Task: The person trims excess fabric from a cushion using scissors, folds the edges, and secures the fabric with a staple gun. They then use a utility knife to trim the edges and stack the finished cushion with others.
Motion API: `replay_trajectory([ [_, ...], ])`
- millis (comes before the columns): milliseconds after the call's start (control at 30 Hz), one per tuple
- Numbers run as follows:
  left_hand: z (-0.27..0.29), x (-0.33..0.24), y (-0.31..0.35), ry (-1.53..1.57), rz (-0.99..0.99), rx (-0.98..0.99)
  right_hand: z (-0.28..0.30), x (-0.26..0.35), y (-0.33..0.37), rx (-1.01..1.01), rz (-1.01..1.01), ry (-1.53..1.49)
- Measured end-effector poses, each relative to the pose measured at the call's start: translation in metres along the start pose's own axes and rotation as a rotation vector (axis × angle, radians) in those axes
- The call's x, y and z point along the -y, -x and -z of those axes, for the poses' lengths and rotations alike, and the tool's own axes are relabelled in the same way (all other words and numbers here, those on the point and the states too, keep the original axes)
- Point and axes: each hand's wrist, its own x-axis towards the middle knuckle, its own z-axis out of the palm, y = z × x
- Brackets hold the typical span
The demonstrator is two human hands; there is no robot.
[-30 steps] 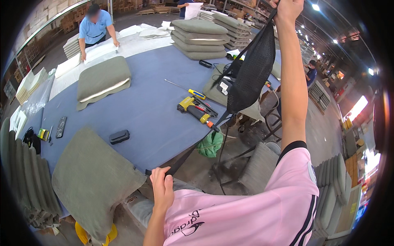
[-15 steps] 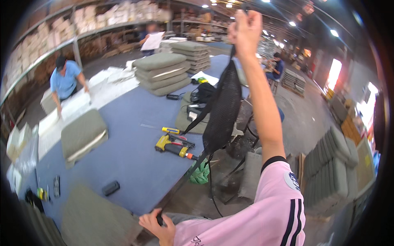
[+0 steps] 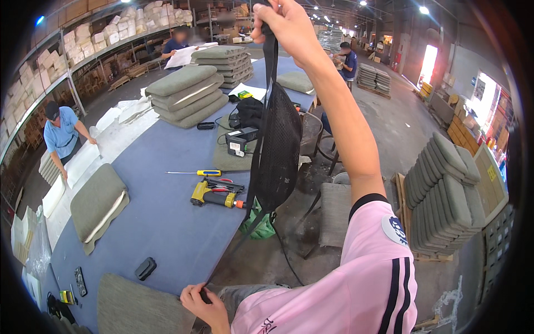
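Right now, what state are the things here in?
Black mesh pouch: hanging; whether open, unclear
Right hand: raised, closed on upper strap
Left hand: lowered, closed on lower strap
Screwdriver: lying on table
Yellow-black air tool: lying flat
Green bag: crumpled
Cushions: stacked

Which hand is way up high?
The right hand, raised above the black mesh bag and gripping its strap. The left hand is low, near the edge of the blue table.

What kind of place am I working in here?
Probably an upholstery workshop: stacked grey-green cushions, what looks like a staple gun on the blue worktable, and loaded storage shelving behind.
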Motion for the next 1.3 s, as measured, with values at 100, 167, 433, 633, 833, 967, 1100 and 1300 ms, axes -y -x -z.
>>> replay_trajectory([
  [100, -0.002, 0.013, -0.012, 0.065, 0.007, -0.031, 0.006, 0.002, 0.016, -0.019, 0.19, 0.396],
  [167, 0.003, 0.023, -0.02, 0.061, 0.036, -0.028, 0.014, -0.008, 0.016, -0.071, 0.373, 0.733],
  [433, 0.018, 0.047, -0.026, -0.068, 0.163, -0.027, 0.009, 0.003, 0.02, 0.152, 0.029, 0.258],
  [633, 0.017, 0.054, -0.021, -0.024, 0.193, -0.033, 0.01, -0.001, 0.026, 0.417, -0.255, -0.413],
  [833, 0.021, 0.052, -0.019, -0.03, 0.28, -0.058, -0.005, -0.001, 0.042, 0.433, -0.327, -1.022],
  [967, 0.025, 0.055, -0.017, -0.01, 0.243, -0.092, -0.02, 0.023, 0.062, 0.46, -0.226, -0.906],
  [1100, 0.024, 0.055, -0.021, -0.124, 0.13, -0.152, -0.026, 0.025, 0.064, 0.431, -0.122, -0.755],
  [1300, -0.002, 0.043, 0.028, -0.159, -0.08, 0.066, -0.009, 0.036, 0.069, 0.204, 0.001, -0.715],
])
